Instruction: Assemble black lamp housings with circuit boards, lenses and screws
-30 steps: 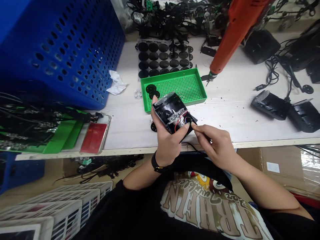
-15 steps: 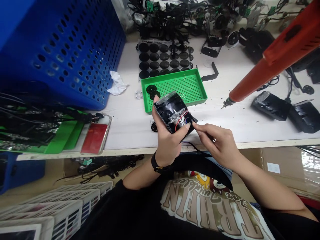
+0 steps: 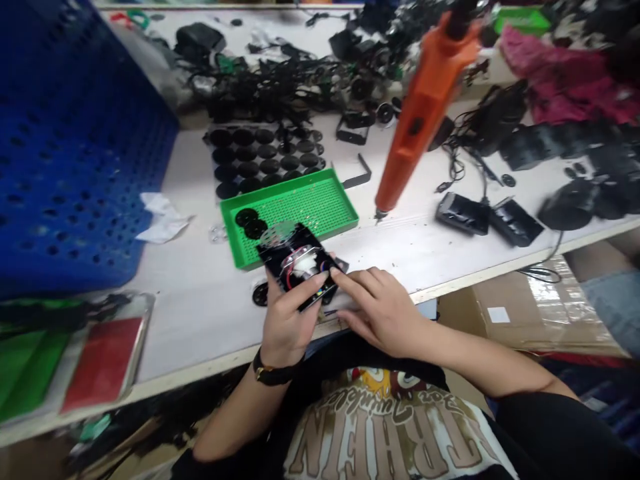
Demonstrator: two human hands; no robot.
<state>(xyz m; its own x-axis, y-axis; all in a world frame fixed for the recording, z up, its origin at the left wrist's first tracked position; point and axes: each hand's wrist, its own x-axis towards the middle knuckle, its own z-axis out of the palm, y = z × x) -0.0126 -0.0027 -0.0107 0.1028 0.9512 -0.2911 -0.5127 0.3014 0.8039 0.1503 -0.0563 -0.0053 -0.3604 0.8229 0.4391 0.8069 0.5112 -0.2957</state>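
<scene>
My left hand (image 3: 290,320) is wrapped round an open black plastic housing (image 3: 301,239), its thumb lying across the near end. Inside the housing are red wiring, a white part and a clear piece; a clear round lens-like part sits at its far end. My right hand (image 3: 383,307) has its index finger stretched onto the housing's right edge, by a small bluish wire. The right thumb is apart from that finger, near a dark cord below. Behind the housing, a green perforated tray (image 3: 345,208) holds black discs (image 3: 256,229) and tiny bits.
An orange electric screwdriver (image 3: 413,123) hangs tip down, right of the tray. A blue crate (image 3: 75,147) stands left, near crumpled white tissue (image 3: 163,219). Black round pads (image 3: 269,165) lie behind the tray. Two black housings (image 3: 463,213) and a pink cloth (image 3: 560,73) are at right.
The view has swung, bringing more of the table's right side in. My right hand has gone from a pinch at the housing's edge to a stretched index finger on it, thumb apart.
</scene>
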